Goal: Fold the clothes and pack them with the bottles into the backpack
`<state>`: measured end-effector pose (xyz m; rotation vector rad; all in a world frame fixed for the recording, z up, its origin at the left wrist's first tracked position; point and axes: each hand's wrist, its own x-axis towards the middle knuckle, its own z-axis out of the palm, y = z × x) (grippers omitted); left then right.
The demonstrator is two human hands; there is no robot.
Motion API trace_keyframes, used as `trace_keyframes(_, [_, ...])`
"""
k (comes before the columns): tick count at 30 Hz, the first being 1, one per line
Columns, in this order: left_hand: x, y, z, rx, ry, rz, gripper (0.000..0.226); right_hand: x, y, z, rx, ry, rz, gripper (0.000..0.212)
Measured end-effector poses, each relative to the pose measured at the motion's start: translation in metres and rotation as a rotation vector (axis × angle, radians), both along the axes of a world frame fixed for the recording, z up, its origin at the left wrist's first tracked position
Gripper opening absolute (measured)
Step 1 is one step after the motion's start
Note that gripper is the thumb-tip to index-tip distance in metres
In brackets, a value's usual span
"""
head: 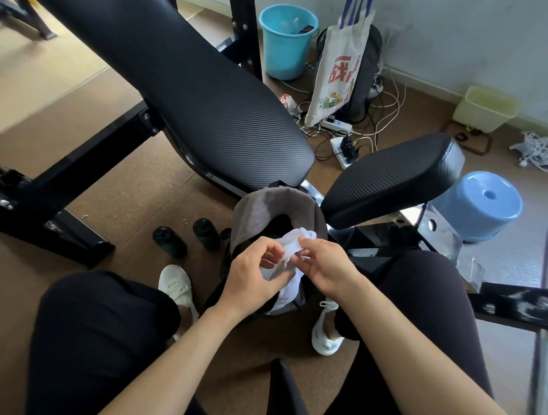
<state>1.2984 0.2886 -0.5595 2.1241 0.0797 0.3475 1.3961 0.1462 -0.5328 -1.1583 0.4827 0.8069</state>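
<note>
A white garment [287,282] hangs over the open mouth of the grey backpack [260,210], which stands on the floor between my knees. My left hand [251,278] grips the cloth from the left and my right hand [323,268] pinches its upper edge from the right, both just above the opening. Two dark bottles [169,241] [207,233] stand upright on the floor to the left of the backpack. The inside of the backpack is dark and mostly hidden by the cloth and my hands.
A black weight bench [193,89] slants across the upper left, its seat pad [392,177] at the right. Behind stand a blue bucket [286,41], a tote bag [339,73], power strips with cables [343,138], a pale bin [484,109] and a blue stool [481,205].
</note>
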Motion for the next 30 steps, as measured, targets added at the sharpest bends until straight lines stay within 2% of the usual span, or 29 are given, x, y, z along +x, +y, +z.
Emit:
trace_keyframes(3, [0.003, 0.003, -0.002, -0.009, -0.039, 0.029, 0.014, -0.002, -0.001, 0.004, 0.031, -0.020, 0.028, 0.013])
trace_keyframes(5, [0.005, 0.006, -0.002, -0.037, -0.034, 0.048, 0.008, -0.002, -0.003, 0.005, -0.131, -0.147, 0.094, 0.022])
trace_keyframes(7, [0.006, 0.009, 0.002, -0.121, 0.014, 0.072, 0.008, -0.002, -0.007, 0.002, -0.449, -0.421, 0.151, 0.029])
trace_keyframes(8, [0.006, 0.010, 0.005, -0.171, 0.040, 0.082, 0.006, -0.002, -0.008, 0.004, -0.562, -0.588, 0.158, 0.024])
trace_keyframes(10, [0.007, 0.013, 0.012, -0.252, 0.076, 0.070, 0.005, -0.001, -0.011, 0.009, -0.546, -0.904, 0.260, 0.008])
trace_keyframes(12, [0.008, 0.015, 0.019, -0.317, 0.104, 0.019, 0.008, -0.001, -0.013, 0.011, -0.468, -1.112, 0.507, 0.037])
trace_keyframes(14, [0.008, 0.018, 0.024, -0.357, 0.122, -0.035, 0.007, -0.003, -0.013, 0.012, -0.432, -1.134, 0.668, 0.046])
trace_keyframes(17, [0.007, 0.023, 0.027, -0.375, 0.133, -0.067, 0.010, -0.003, -0.011, 0.011, -0.458, -1.149, 0.710, 0.018])
trace_keyframes(19, [0.007, 0.026, 0.027, -0.400, 0.137, -0.075, 0.011, -0.002, -0.011, 0.013, -0.485, -1.190, 0.681, 0.010])
trace_keyframes(22, [0.007, 0.028, 0.025, -0.446, 0.163, -0.085, 0.011, 0.000, -0.013, 0.018, -0.454, -1.175, 0.598, 0.013])
trace_keyframes(27, [0.006, 0.028, 0.013, -0.378, 0.201, -0.085, 0.014, 0.004, -0.023, 0.035, -0.305, -1.145, 0.410, 0.011])
trace_keyframes(30, [0.005, 0.023, 0.005, -0.343, 0.170, -0.106, 0.008, 0.007, -0.028, 0.040, -0.262, -1.130, 0.326, 0.010])
